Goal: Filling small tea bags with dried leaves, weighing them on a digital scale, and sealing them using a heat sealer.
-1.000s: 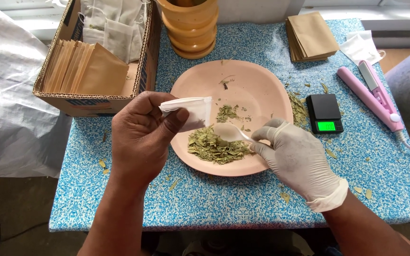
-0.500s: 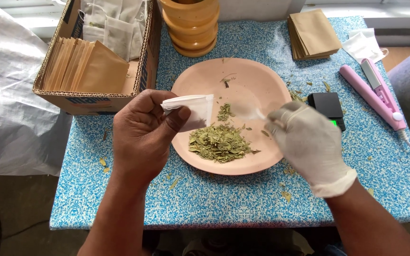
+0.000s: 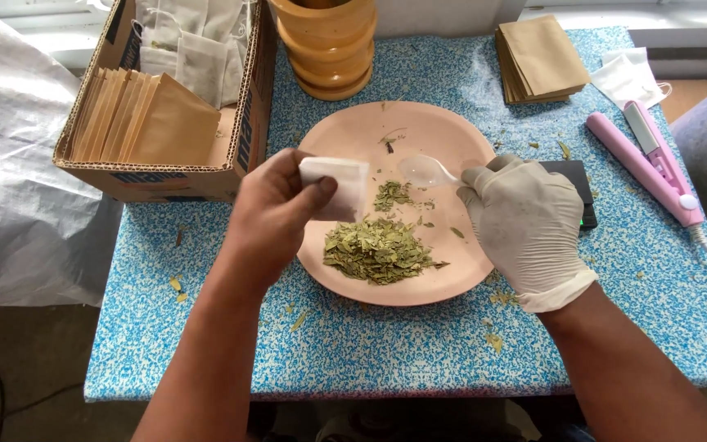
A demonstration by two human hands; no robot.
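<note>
My bare left hand (image 3: 276, 214) pinches a small white filter bag (image 3: 339, 187) above the left side of a pink plate (image 3: 353, 135). A heap of dried green leaves (image 3: 378, 248) lies on the plate's near half. My right hand (image 3: 525, 221), in a white glove, holds a clear plastic spoon (image 3: 425, 170) with its bowl raised over the plate, just right of the bag. The spoon's bowl looks empty.
A cardboard box (image 3: 165, 180) at the back left holds brown envelopes (image 3: 145, 123) and white bags. A wooden mortar (image 3: 327, 45) stands behind the plate. Right of the plate sit a small black scale (image 3: 574, 188), a brown envelope stack (image 3: 540, 57), a pink sealer (image 3: 648, 164) and a white mask (image 3: 628, 78).
My right hand lifted the spoon from the leaf heap and carried it up toward the bag. My left hand kept the bag almost still.
</note>
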